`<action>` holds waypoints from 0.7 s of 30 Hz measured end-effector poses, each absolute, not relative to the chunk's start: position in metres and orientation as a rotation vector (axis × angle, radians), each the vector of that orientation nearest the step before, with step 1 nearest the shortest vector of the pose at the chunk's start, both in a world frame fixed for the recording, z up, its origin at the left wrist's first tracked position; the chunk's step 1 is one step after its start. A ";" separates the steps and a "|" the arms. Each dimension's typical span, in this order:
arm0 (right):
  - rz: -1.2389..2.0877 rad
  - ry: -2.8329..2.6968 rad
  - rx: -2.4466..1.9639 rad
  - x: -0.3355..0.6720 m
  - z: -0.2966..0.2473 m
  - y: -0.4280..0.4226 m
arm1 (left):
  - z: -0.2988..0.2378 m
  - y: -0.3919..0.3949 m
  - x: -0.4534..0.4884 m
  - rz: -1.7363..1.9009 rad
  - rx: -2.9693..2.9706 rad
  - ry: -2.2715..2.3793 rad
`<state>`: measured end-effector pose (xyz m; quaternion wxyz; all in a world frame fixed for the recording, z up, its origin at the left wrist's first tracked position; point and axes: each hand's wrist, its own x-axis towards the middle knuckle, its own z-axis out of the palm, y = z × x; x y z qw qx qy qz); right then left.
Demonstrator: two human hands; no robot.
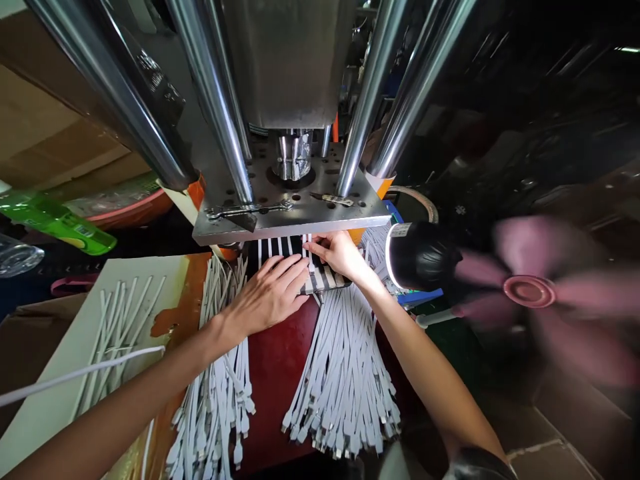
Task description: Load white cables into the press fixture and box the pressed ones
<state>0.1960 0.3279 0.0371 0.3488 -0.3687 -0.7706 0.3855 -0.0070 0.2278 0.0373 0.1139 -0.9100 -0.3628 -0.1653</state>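
Note:
My left hand (273,293) lies palm down with fingers stretched over the front of a dark, striped mould block (327,279) below the press plate. At the mould's rear right, my right hand (341,253) has thumb and forefinger pinched on a white cable (306,244). Several more white strands run side by side across the mould, partly hidden by my left fingers and the plate. A thick bundle of white USB cables (345,373) hangs toward me from under the right hand. Another cable bundle (215,387) lies below my left forearm.
The steel press plate (295,217) overhangs the hands, carrying a wrench (250,210) and a small knife-like tool (333,199). A lit lamp (420,257) and a spinning pink fan (530,291) stand right. Loose cables (117,320) and a green bottle (57,221) are left.

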 end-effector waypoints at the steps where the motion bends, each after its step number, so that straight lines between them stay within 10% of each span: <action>1: 1.030 -1.978 -0.955 0.198 0.036 0.329 | 0.038 0.227 -0.003 -0.454 -2.649 -1.091; 21: 0.131 -2.549 -1.534 0.180 0.067 0.308 | 0.051 0.268 0.021 -0.383 -2.527 -1.605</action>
